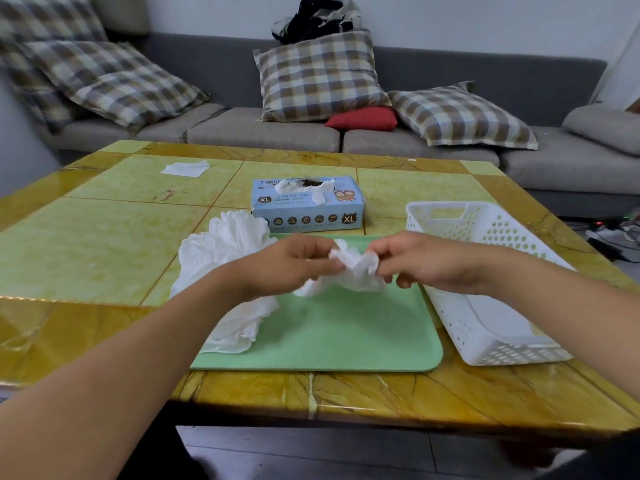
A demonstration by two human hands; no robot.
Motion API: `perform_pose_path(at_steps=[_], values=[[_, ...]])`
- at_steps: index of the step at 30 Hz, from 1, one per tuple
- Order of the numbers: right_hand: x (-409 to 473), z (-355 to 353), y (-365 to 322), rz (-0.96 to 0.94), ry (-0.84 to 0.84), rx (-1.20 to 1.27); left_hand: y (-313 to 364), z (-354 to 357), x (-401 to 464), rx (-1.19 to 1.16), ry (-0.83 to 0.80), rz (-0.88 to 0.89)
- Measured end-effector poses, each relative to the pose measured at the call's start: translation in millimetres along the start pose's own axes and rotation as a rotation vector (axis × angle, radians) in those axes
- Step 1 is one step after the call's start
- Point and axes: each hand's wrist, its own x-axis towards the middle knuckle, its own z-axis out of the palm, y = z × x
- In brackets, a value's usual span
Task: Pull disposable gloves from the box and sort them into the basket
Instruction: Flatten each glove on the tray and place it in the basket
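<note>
Two hands, left hand (300, 258) and right hand (412, 258), pinch one crumpled glove (349, 271). I judge it featherlight, limp and clingy; best gripped at the cuff.

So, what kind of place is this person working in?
Most likely a home living room: a long grey fabric sofa with checked brown-and-cream cushions stands behind a low glossy yellow-green tiled table, and dark clothes lie on the sofa back.

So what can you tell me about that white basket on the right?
The white basket looks like plastic, long and rectangular, its walls pierced with rows of small round holes and a handle slot cut in the far end. It sits upright on the table, angled, beside the green tray, near the right hand. What shows of its floor looks bare.
</note>
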Motion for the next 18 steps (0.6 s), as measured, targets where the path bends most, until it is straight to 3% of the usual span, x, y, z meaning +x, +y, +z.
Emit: perform_pose_path(at_steps=[3, 5, 8, 11, 14, 18], values=[[-5, -13, -5, 0.003, 0.025, 0.571, 20, 4, 7, -0.353, 0.241, -0.082], [-8, -16, -6, -0.036, -0.054, 0.724, 30, 8, 10, -0.469, 0.377, -0.1], [-11, -7, -7, -0.091, -0.038, 0.708, 42, 10, 11, -0.466, 0.482, -0.079], [-15, 5, -23, -0.124, 0.253, 0.656, 53, 9, 8, -0.439, 0.532, -0.067], [-31, 1, -43, -0.204, 0.48, 0.658, 76, 6, -1, -0.46, 0.446, 0.006], [-62, -24, -65, -0.273, 0.562, 0.666, 125, 6, 3, -0.328, 0.38, 0.109]])
